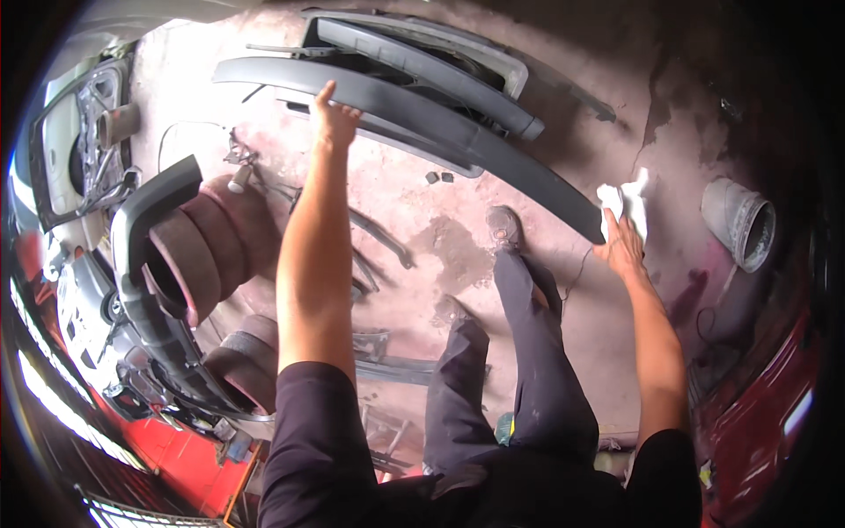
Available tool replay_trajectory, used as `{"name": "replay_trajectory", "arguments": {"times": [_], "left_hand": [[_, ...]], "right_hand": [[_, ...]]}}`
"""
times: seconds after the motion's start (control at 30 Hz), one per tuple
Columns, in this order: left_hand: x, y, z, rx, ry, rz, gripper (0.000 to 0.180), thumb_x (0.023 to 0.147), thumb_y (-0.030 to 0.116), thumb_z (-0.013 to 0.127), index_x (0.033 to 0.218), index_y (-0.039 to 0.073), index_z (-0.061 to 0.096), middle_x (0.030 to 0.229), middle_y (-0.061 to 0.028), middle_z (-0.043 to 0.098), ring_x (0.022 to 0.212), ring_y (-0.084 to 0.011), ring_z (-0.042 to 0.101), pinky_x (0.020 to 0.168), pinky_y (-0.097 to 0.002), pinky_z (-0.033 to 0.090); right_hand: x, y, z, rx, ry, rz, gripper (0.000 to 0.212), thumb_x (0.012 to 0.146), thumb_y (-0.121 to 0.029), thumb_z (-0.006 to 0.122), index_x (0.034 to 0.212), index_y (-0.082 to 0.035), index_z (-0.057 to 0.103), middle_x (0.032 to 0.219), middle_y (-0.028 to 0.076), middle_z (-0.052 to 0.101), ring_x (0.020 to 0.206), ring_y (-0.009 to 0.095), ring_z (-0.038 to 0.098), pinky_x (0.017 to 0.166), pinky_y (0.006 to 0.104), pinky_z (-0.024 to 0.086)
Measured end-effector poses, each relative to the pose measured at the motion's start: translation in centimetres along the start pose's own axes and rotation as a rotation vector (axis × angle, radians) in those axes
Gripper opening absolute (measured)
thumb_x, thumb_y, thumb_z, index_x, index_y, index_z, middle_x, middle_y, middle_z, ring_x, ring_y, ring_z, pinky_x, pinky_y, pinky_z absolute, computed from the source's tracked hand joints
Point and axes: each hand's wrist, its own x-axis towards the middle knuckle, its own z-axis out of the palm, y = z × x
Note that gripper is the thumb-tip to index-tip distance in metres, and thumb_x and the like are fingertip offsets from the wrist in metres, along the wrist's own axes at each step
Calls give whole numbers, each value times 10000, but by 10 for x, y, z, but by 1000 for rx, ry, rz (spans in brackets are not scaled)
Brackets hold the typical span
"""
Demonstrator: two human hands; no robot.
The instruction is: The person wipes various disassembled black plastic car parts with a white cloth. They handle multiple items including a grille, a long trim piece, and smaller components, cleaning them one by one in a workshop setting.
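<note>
A long, curved dark grey car trim panel (422, 119) stretches across the upper middle of the head view, above the floor. My left hand (336, 121) grips its lower edge left of its middle, with the thumb over the upper face and the other fingers partly hidden. At the panel's right end, my right hand (623, 246) is closed on a crumpled white cloth (635, 207). The fingers there lie against the panel's tip, and the cloth hides part of them. Whether the right hand also bears the panel's weight, I cannot tell.
More dark car parts (431, 57) lie beyond the panel. A grey bucket (739, 224) lies tipped at the right, near a red glossy surface (766, 431). Left of me, a black bumper (158, 326) leans against brownish drums (211, 238). Loose strips (383, 238) lie by my feet.
</note>
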Motion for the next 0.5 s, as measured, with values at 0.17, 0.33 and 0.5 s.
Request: {"name": "replay_trajectory", "arguments": {"times": [0.17,0.33,0.5], "left_hand": [[49,5,-7,163,4,100,804,874,372,731,1496,35,349,1539,-245,357,1437,-409,379,1181,-585,342],[79,5,-19,243,-49,132,955,870,244,753,1584,144,127,1598,-306,220,1420,-543,331,1058,-692,429],[52,-18,-12,144,19,174,922,949,211,687,1609,159,47,1663,-250,74,1472,-513,283,1063,-692,459]], "right_hand": [[73,-8,18,-52,47,-53,928,687,-286,870,1496,-132,441,1180,235,617,1163,415,582,992,487,503],[107,-16,29,-76,95,-84,911,696,-276,871,1490,-135,447,1208,230,618,1185,408,579,999,490,494],[117,-31,17,-74,28,-6,895,733,-294,882,1500,-149,445,1252,231,612,1229,408,563,1000,497,487]]}}
